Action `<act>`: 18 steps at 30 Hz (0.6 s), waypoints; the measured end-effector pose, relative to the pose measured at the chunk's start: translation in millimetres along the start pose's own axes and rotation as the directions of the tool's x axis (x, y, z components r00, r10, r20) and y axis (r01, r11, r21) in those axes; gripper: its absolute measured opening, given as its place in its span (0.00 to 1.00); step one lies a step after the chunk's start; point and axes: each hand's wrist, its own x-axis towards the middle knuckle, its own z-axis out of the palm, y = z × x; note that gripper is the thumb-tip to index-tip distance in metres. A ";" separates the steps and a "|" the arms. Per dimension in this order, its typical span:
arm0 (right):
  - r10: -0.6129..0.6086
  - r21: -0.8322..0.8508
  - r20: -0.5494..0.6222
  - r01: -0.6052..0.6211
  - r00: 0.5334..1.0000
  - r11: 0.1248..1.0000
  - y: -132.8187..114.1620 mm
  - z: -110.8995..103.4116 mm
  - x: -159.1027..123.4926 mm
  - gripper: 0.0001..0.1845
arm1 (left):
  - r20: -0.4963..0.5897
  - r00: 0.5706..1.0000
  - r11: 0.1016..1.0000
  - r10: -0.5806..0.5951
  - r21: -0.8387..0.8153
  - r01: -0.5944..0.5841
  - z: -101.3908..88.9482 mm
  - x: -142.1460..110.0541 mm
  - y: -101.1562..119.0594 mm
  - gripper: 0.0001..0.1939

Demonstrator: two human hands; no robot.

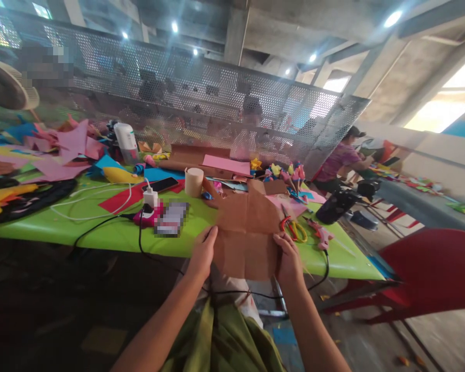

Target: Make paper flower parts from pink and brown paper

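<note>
A creased sheet of brown paper (pixel 248 237) is stretched between my two hands over the front edge of the green table (pixel 112 232). My left hand (pixel 204 250) grips its left edge, thumb on top. My right hand (pixel 289 258) is closed on the right edge in the same way. Fold lines cross the sheet's middle. Just beyond my right hand lie red-handled and yellow-handled scissors (pixel 294 230), with a pink glue gun (pixel 322 235) to their right. Behind the sheet stands a cream-coloured roll (pixel 194 182).
A pink power strip (pixel 150 214) with a white charger and cables, plus phones, lies left of the paper. Coloured paper scraps (pixel 67 147) and a white bottle (pixel 126 142) sit further back. A dark tumbler (pixel 335 205) lies tilted at the right end, near a red chair (pixel 434 268). Another person sits beyond.
</note>
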 end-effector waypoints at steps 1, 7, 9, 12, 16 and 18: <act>-0.006 -0.001 0.002 0.006 1.000 1.000 0.7 -0.6 0.4 0.14 | -0.004 1.000 1.000 -0.001 -0.006 0.001 -0.4 0.1 0.1 0.20; -0.063 -0.100 0.017 0.065 0.998 0.993 1.7 -4.4 2.9 0.14 | 0.016 1.000 0.999 -0.021 -0.040 0.022 0.8 -1.0 2.8 0.20; -0.074 -0.134 0.021 0.076 0.997 0.988 0.7 -5.6 3.8 0.14 | 0.026 1.000 0.999 -0.012 -0.040 0.013 1.1 -1.2 4.5 0.19; -0.096 -0.166 0.020 0.098 0.995 0.981 -1.7 -7.1 5.0 0.14 | 0.048 0.999 1.000 0.003 -0.025 -0.002 0.9 -1.3 8.4 0.18; -0.149 -0.216 0.049 0.156 0.988 0.964 -4.7 -8.7 5.9 0.15 | 0.087 0.995 0.998 -0.054 -0.016 0.055 0.7 -2.5 14.7 0.20; -0.144 -0.222 0.058 0.154 0.988 0.963 -5.3 -9.2 6.0 0.15 | 0.104 0.990 0.995 -0.094 -0.024 0.097 1.3 -3.4 16.9 0.23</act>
